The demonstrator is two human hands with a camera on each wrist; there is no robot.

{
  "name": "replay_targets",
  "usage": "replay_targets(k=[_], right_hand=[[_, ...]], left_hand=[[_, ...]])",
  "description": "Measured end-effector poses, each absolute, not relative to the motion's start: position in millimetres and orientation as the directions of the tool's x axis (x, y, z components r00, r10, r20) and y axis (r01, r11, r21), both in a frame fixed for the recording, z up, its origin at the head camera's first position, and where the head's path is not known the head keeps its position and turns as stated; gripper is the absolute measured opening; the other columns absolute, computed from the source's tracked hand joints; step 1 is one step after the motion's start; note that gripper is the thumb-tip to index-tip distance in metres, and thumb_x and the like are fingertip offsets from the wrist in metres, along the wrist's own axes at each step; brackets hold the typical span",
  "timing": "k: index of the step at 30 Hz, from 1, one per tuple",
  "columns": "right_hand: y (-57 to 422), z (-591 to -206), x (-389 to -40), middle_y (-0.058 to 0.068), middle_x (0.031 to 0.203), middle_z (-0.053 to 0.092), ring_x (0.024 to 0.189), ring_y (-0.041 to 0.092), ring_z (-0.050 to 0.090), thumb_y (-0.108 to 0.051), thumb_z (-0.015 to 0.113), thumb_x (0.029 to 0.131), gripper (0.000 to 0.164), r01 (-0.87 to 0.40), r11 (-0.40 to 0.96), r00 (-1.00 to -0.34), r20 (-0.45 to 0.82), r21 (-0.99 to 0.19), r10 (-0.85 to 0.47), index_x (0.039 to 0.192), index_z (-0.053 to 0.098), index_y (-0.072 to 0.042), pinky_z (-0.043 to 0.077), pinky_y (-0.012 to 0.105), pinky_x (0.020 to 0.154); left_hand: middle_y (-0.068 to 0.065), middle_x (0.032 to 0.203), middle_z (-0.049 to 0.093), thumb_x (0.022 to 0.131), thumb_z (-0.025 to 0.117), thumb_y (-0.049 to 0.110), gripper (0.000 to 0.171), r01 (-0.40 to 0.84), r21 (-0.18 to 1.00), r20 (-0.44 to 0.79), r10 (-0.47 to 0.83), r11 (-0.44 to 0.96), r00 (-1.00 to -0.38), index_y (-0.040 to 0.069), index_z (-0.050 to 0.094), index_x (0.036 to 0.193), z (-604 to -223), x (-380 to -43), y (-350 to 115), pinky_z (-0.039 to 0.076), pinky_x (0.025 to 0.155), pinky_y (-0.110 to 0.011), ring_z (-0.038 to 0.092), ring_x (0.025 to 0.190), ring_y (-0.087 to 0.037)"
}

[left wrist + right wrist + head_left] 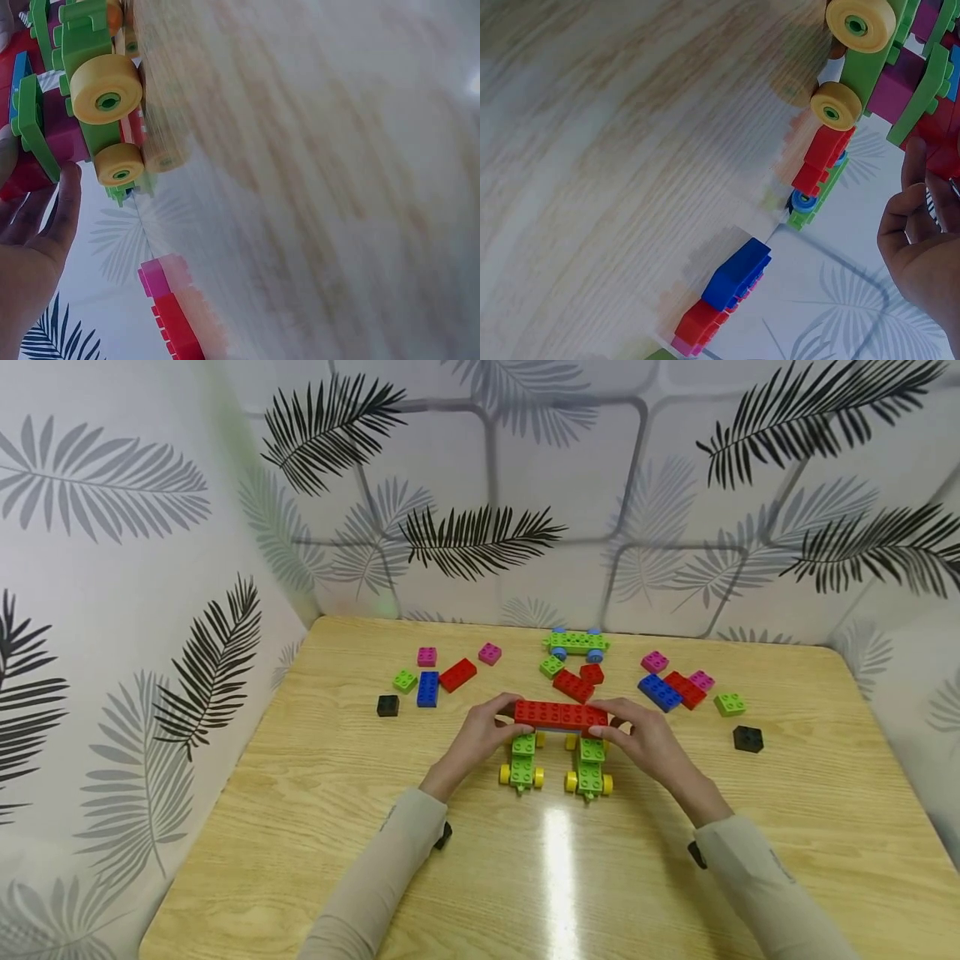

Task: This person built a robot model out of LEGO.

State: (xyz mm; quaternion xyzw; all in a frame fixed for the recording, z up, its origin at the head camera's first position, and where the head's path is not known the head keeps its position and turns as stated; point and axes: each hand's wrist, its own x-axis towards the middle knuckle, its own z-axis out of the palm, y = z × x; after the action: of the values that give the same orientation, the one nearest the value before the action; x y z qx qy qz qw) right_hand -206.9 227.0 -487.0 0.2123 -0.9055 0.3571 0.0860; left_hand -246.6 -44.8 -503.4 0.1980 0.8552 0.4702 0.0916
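In the head view, a row of red toy bricks [561, 715] spans two green wheeled bases with yellow wheels, the left base [522, 770] and the right base [590, 778]. My left hand [480, 731] grips the left end of the red row, thumb on the near side. At the opposite end my right hand [648, 737] holds it the same way. Beneath the red layer, the left wrist view shows a blue brick [20, 79], a green plate [34, 124] and a purple brick [66, 127] stacked over a base. In the right wrist view, fingers [915, 161] touch the red bricks.
Behind the build stand a green base with blue wheels [576, 643] and a red brick [573, 686]. Loose bricks lie to the left, including a blue one [428, 690] and a black one [387, 705]. Others lie right, among them a blue [660, 692] and a black brick [748, 738].
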Motion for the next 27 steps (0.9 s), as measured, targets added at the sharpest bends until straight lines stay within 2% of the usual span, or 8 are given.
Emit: replay_targets(k=[12, 27], right_hand=[[227.5, -489.0, -205.9, 0.011, 0.112, 0.068, 0.078, 0.017, 0.06, -0.016, 0.074, 0.085, 0.041, -0.491, 0.65, -0.87, 0.364, -0.581, -0.332, 0.123, 0.065, -0.006, 0.05, 0.028, 0.063], [226.3, -489.9, -203.7, 0.011, 0.114, 0.066, 0.081, 0.019, 0.06, -0.023, 0.069, 0.09, 0.044, -0.434, 0.661, -0.901, 0.294, -0.612, -0.32, 0.13, 0.061, -0.006, 0.052, 0.033, 0.068]], left_hand=[[-0.005, 0.12, 0.063, 0.09, 0.068, 0.025, 0.044, 0.275, 0.839, 0.052, 0.435, 0.47, -0.899, 0.01, 0.055, 0.13, -505.8, -246.5, -46.3, 0.052, 0.085, -0.029, 0.058, 0.109, -0.02], [-0.007, 0.122, 0.063, 0.091, 0.068, 0.026, 0.045, 0.247, 0.856, 0.04, 0.419, 0.453, -0.907, 0.011, 0.055, 0.131, -507.1, -244.8, -45.7, 0.052, 0.087, -0.034, 0.057, 0.111, -0.022]])
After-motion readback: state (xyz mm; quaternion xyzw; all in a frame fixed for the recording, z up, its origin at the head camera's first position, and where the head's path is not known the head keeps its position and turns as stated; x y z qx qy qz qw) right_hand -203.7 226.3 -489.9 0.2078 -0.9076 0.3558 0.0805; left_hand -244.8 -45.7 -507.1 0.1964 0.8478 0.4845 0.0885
